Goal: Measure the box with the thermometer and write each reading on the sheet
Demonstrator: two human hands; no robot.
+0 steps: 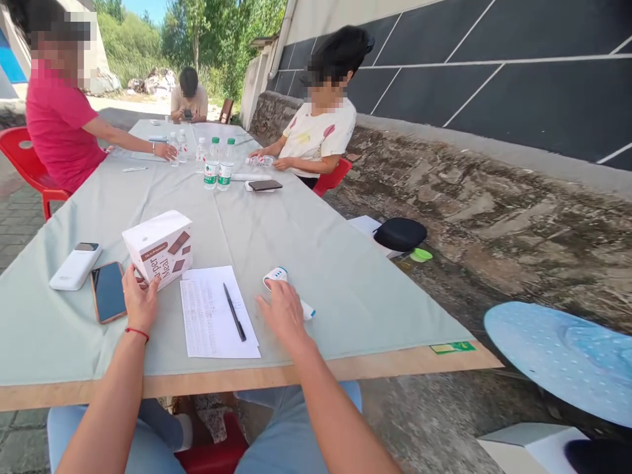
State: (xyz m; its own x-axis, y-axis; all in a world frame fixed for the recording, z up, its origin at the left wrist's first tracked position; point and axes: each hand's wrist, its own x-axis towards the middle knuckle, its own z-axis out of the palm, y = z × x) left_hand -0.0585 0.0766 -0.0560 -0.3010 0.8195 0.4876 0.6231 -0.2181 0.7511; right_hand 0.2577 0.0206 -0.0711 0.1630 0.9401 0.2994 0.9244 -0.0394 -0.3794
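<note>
Both forearms outstretched, left hand (141, 299) and right hand (282, 311) open (fingers loosely spread).

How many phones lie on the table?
2 clearly: one phone with a copper-coloured edge beside the left hand, between the white power bank and the box; one dark phone near the green-capped bottles. Small far items are unclear.
</note>
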